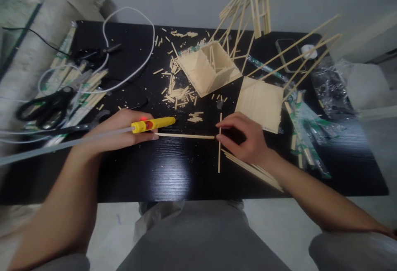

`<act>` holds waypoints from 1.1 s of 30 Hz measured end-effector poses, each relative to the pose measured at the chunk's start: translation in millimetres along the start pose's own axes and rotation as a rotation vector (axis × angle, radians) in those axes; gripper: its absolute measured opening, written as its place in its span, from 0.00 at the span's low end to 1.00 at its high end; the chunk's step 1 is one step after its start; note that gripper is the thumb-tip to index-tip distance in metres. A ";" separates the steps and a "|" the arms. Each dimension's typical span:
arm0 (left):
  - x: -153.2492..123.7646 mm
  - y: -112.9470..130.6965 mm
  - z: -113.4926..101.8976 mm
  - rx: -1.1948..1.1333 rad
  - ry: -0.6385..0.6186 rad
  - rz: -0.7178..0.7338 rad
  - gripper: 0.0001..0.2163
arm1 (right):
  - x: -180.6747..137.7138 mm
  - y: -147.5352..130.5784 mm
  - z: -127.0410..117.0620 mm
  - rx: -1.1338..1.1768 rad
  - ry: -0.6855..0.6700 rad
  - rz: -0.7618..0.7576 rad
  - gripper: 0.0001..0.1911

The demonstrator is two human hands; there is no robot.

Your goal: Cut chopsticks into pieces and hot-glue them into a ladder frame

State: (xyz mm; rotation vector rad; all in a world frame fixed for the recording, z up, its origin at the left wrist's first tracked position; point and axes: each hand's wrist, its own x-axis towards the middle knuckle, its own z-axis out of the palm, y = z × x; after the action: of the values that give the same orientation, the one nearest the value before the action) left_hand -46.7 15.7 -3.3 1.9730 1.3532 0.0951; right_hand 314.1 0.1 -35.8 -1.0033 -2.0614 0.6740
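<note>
My left hand [120, 128] is closed, with a yellow hot glue gun [155, 123] lodged in it. A long translucent glue stick [68, 145] runs out of the gun's back. Thumb and fingertips of the same hand pinch the left end of a thin wooden stick [186, 135] lying crosswise. The stick's other end reaches close to a second wooden stick [219, 161], which points toward me. My right hand [245, 136] pinches that second stick near its middle; whether the two sticks touch, I cannot tell. Several longer sticks [254, 171] lie partly under my right wrist.
Behind my hands stand a wooden stick box [204, 68] and a flat panel with long sticks [260, 103]. Short cut pieces [180, 95] litter the table [198, 184]. Black scissors [49, 107] and a white cable [153, 35] are left; wrapped sticks [305, 142] and a phone [287, 53] right.
</note>
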 end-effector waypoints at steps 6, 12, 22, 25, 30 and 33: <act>-2.8 10.0 7.9 -0.267 0.250 0.015 0.13 | 6.7 0.6 -5.5 0.336 0.210 0.380 0.08; 7.3 37.1 41.1 -0.515 0.488 0.017 0.13 | 20.4 -29.7 2.0 0.720 -0.053 0.553 0.14; 5.2 46.5 72.2 -0.161 0.685 0.319 0.06 | 35.1 -55.1 39.0 1.020 -0.005 0.709 0.19; 2.2 46.4 70.8 -0.101 0.695 0.347 0.08 | 34.9 -50.2 40.1 1.060 0.023 0.726 0.18; 1.1 50.7 59.1 -0.229 0.728 0.271 0.08 | 33.0 -38.4 32.7 1.060 0.060 0.683 0.17; 6.6 46.3 56.0 -0.469 0.704 0.173 0.12 | 29.3 -33.5 23.3 1.043 -0.043 0.673 0.17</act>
State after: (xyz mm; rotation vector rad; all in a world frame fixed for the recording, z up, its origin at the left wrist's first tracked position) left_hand 17.0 -16.3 -18.7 1.6935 1.3899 1.1686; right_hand 268.7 2.3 -14.6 -0.9803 -1.0384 1.8530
